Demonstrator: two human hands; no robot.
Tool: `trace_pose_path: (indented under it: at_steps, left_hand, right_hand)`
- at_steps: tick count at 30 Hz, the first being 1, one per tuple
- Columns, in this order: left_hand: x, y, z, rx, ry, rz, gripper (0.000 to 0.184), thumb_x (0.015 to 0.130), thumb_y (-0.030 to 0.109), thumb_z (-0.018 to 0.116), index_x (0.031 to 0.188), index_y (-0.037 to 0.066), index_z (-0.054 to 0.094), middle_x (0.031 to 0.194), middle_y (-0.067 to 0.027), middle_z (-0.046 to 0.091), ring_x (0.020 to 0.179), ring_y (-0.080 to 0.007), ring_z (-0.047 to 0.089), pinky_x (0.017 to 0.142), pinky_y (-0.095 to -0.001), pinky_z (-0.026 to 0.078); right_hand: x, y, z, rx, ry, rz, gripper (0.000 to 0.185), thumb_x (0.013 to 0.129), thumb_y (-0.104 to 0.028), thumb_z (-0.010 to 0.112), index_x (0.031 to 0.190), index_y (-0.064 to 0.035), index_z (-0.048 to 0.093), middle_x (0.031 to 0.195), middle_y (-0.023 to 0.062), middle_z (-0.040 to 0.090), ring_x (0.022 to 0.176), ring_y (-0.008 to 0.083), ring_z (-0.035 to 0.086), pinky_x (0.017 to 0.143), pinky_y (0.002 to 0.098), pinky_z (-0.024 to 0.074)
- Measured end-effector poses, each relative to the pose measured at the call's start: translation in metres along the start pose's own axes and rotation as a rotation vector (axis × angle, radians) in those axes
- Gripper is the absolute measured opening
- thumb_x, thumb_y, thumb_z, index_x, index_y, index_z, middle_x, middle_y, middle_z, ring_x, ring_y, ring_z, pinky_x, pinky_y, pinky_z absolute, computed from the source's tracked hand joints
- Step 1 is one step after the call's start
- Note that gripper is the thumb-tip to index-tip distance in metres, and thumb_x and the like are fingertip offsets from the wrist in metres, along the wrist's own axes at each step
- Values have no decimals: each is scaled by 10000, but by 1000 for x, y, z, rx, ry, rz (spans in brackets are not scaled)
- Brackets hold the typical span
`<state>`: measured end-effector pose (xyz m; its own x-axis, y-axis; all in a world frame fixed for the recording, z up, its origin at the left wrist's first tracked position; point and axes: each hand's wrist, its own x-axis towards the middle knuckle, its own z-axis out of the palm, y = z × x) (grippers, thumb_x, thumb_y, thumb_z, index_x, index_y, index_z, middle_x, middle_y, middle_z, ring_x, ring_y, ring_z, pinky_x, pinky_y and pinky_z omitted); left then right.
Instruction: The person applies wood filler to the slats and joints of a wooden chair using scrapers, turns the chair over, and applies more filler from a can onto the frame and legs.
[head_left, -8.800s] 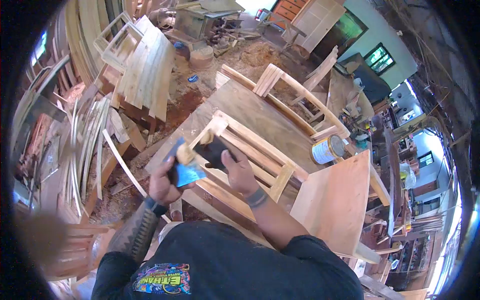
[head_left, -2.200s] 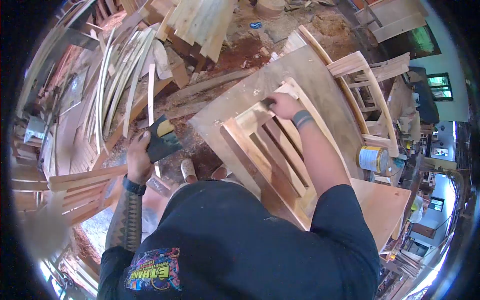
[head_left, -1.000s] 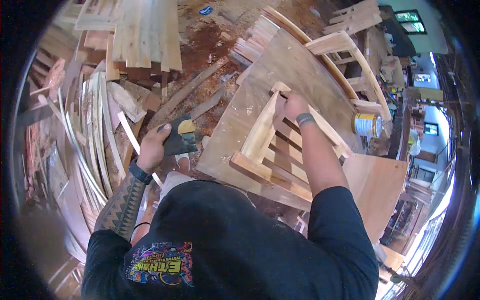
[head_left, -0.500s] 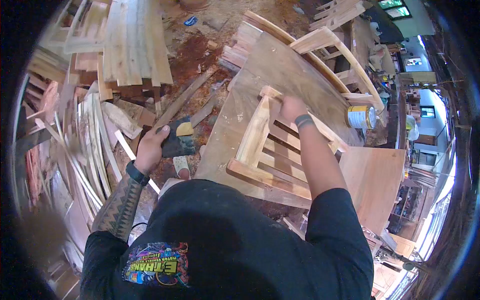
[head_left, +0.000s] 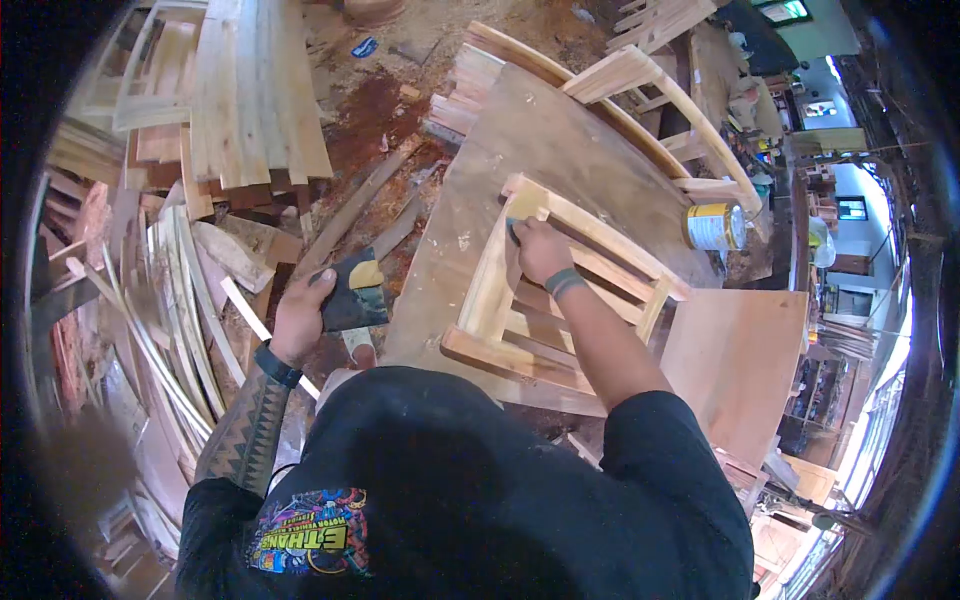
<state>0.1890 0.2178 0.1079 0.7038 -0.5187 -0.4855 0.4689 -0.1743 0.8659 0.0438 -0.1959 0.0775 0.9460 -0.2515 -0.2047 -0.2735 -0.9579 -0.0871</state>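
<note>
My left hand (head_left: 301, 318) grips a dark flat sheet (head_left: 352, 305) by its left edge, thumb on top. A lump of yellowish paste (head_left: 368, 274) sits on the sheet's upper right part. My right hand (head_left: 543, 250) is closed over a small dark flat piece (head_left: 513, 230), mostly hidden by the fingers. That piece is against the left rail of a slatted wooden frame (head_left: 487, 295), close to its far corner. The frame lies on a brown work board (head_left: 440, 270), its slats running away to the right of my hand.
A can with a yellow label (head_left: 713, 228) stands at the board's right side. Curved chair parts (head_left: 690, 100) lie behind it. A smooth wooden panel (head_left: 735, 360) is at the right. Planks (head_left: 262, 90) and thin strips (head_left: 190, 300) are piled at the left.
My right hand has moved left and slightly toward me, from the frame's far end onto its left rail. My left hand still holds the dark sheet in nearly the same place.
</note>
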Motion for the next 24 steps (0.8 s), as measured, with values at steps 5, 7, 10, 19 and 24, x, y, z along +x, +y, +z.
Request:
trace_pose_path:
  at_steps: [5,7,10,19,24]
  left_hand:
    - [0,7,-7,111,27,28,408,1060,295,508,1236,-50,636,1086,-88,707,929,-148,678,869,-302,540]
    - [1,-1,-12,77,39,16,423,1051,318,529,1214,-51,657,1078,-99,711,929,-152,667,847,-300,518]
    - [-5,6,-12,-21,10,-4,431,1050,324,530,1224,-49,658,1095,-94,710,941,-150,659,846,-293,510]
    - [9,1,-5,105,-33,-6,424,1047,306,534,1254,-48,643,1109,-92,712,963,-149,661,865,-289,514]
    - [21,-3,7,-76,-125,-74,427,1036,315,556,1236,-52,647,1080,-88,715,937,-146,657,849,-288,508]
  right_hand:
    - [35,43,-44,-88,-168,-24,345,818,-189,630,1133,-97,741,1076,198,723,998,358,696,896,475,545]
    - [54,53,-54,-19,-171,83,329,831,-181,620,1126,-99,740,1088,197,722,1000,361,696,895,475,544]
    - [73,57,-42,-102,-229,169,307,852,-164,600,1120,-109,738,1097,197,720,995,373,695,889,477,544]
    - [40,19,-10,95,64,39,311,844,-107,588,1120,-81,730,1078,192,710,1005,379,675,893,475,535]
    - [0,-10,-18,29,-125,3,242,891,-156,604,1082,-90,736,1137,207,695,1037,381,677,904,478,542]
